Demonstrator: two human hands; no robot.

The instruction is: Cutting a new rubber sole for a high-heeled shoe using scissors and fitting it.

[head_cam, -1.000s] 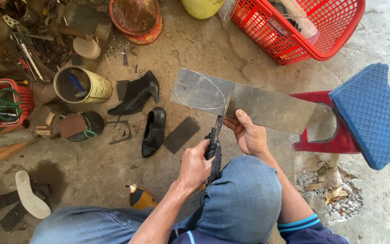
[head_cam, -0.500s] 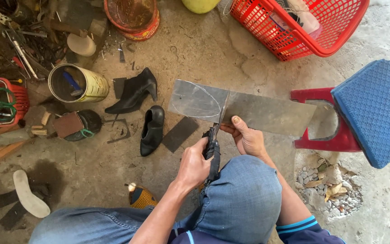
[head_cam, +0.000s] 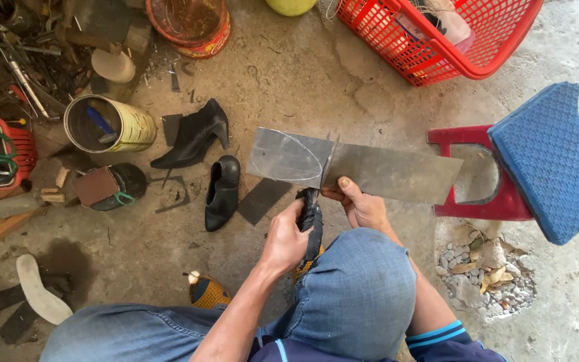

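The left grip (head_cam: pixel 288 236) is wrapped shut around the black handles of a pair of heavy shears (head_cam: pixel 312 218), whose blades bite into the near edge of a long grey rubbery sheet (head_cam: pixel 397 173) at mid-frame; the right grip (head_cam: pixel 363 206) is pinched on that same edge just to the right of the blades, thumb on top, steadying it. The cut looks to be in hand, entering towards a pale curved line drawn on the sheet's left part, so the next stroke would call for turning the shears along that curve while the right hand keeps the sheet taut. Both forearms reach forward over the raised, jeans-clad knees, wrists close together. The sheet is held above the concrete floor (head_cam: pixel 303 74), its right end towards a red plastic stool (head_cam: pixel 445 204) with a blue cushion (head_cam: pixel 547 157). Left of the sheet lie two black high-heeled boots (head_cam: pixel 204 157), a yellow tin can (head_cam: pixel 112 124) and, at upper right, a red plastic basket (head_cam: pixel 397 40).
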